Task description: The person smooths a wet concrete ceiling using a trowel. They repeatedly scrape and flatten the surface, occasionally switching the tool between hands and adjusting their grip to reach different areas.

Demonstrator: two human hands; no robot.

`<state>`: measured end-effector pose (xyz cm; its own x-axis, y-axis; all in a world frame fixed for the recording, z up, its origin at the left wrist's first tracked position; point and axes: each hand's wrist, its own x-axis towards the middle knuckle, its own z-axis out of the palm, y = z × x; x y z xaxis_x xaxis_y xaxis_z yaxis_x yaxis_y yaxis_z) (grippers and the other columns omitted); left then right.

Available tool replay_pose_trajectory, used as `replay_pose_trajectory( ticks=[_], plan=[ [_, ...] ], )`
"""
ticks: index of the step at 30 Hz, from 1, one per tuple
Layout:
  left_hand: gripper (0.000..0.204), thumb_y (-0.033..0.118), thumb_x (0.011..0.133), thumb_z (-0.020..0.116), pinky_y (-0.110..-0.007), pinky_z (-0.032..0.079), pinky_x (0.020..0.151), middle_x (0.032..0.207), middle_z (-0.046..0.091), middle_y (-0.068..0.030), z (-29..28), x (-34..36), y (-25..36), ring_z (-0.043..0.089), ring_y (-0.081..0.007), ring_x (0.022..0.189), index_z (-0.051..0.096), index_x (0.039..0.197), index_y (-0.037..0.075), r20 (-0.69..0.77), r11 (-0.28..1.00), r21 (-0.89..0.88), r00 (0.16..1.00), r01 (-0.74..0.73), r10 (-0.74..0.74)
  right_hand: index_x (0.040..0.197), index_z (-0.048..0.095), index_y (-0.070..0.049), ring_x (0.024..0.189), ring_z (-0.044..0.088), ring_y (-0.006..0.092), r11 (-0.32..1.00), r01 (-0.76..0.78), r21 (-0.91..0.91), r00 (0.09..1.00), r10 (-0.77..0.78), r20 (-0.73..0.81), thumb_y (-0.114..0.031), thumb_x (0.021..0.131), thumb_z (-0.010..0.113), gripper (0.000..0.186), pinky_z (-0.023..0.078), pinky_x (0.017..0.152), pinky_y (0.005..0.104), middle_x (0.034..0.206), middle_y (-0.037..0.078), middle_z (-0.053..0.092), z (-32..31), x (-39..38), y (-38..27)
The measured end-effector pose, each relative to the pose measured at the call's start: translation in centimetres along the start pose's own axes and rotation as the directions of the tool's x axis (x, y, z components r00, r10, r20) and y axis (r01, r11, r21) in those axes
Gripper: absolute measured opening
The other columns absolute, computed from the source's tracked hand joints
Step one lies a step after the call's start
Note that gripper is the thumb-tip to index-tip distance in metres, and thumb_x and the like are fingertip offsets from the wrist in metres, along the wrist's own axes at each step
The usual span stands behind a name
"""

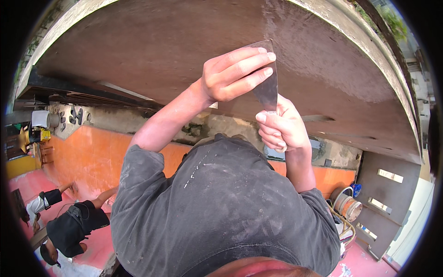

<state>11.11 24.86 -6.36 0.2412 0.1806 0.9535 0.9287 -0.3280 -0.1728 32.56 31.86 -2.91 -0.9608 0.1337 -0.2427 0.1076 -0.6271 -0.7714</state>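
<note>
2 raised hands smooth a brown ceiling [152, 51]: right hand [282, 125] fingers clenched on a scraper [267, 87] handle, left hand [233, 76] fingers pressing its blade (mid-stroke); next, probably steady, even pressure.

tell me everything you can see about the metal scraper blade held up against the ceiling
The flat grey metal scraper blade is thin, dull and smeared, widening from its handle to a broad edge pressed against the brown plastered ceiling. It stands roughly upright in the picture. The left hand presses its fingers on the blade face; the right hand wraps the mostly hidden handle below.
</note>
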Motion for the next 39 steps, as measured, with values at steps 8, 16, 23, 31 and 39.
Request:
replay_pose_trajectory(
  ticks=[8,16,23,31,39],
  plan=[
    [0.023,0.008,0.076,0.079,-0.032,0.067,0.082,0.112,0.08,-0.0091,-2.7,1.4,-0.4,0.076,-0.0248,0.103,0.078,0.099,0.005,0.068,0.998,0.066,0.998,0.009,-0.013,0.145,0.049,0.0,0.038,0.036,0.0038,0.993,-0.054,0.1,0.998,0.05,0.042,-0.003,0.105,0.058,0.041,0.032,0.033,0.023,0.056,-0.004,0.041,1.6,0.3,-0.2],
    [0.027,0.008,0.072,0.078,-0.033,0.067,0.08,0.111,0.08,-0.008,-2.7,0.9,-0.1,0.076,-0.0246,0.104,0.078,0.099,0.005,0.123,0.998,0.041,0.991,0.039,-0.043,0.147,0.048,-0.001,0.038,0.036,0.004,0.999,-0.037,0.001,0.999,0.037,0.012,-0.002,0.103,0.057,0.045,0.034,0.034,0.0236,0.057,-0.004,0.042,1.6,0.4,0.5],
    [0.026,0.007,0.072,0.079,-0.032,0.067,0.081,0.112,0.08,-0.0067,-2.2,0.6,0.6,0.076,-0.0245,0.103,0.079,0.098,0.005,0.121,0.998,0.034,0.991,0.053,-0.056,0.148,0.048,0.0,0.038,0.036,0.0045,0.997,-0.043,-0.061,0.999,0.043,-0.015,-0.001,0.103,0.056,0.046,0.033,0.035,0.0238,0.056,-0.005,0.041,1.6,0.1,0.6],
    [0.03,0.002,0.068,0.08,-0.033,0.067,0.084,0.111,0.081,-0.0062,-1.7,0.6,0.9,0.076,-0.0245,0.103,0.08,0.097,0.006,0.083,0.987,0.147,0.993,0.066,-0.078,0.147,0.05,0.0,0.038,0.037,0.0037,0.992,-0.028,-0.121,0.997,0.037,0.069,-0.001,0.103,0.054,0.044,0.033,0.035,0.0244,0.056,-0.005,0.043,-0.2,0.8,-0.4],
    [0.027,0.002,0.072,0.079,-0.032,0.067,0.086,0.111,0.081,-0.0062,-2.1,-0.1,0.6,0.075,-0.0235,0.105,0.081,0.099,0.006,0.111,0.989,0.139,0.991,0.053,-0.069,0.151,0.05,-0.002,0.04,0.035,0.0031,0.982,-0.057,-0.182,0.994,0.073,0.082,-0.003,0.103,0.055,0.048,0.033,0.038,0.0245,0.057,-0.006,0.042,-0.6,1.2,-0.7]
  ],
)
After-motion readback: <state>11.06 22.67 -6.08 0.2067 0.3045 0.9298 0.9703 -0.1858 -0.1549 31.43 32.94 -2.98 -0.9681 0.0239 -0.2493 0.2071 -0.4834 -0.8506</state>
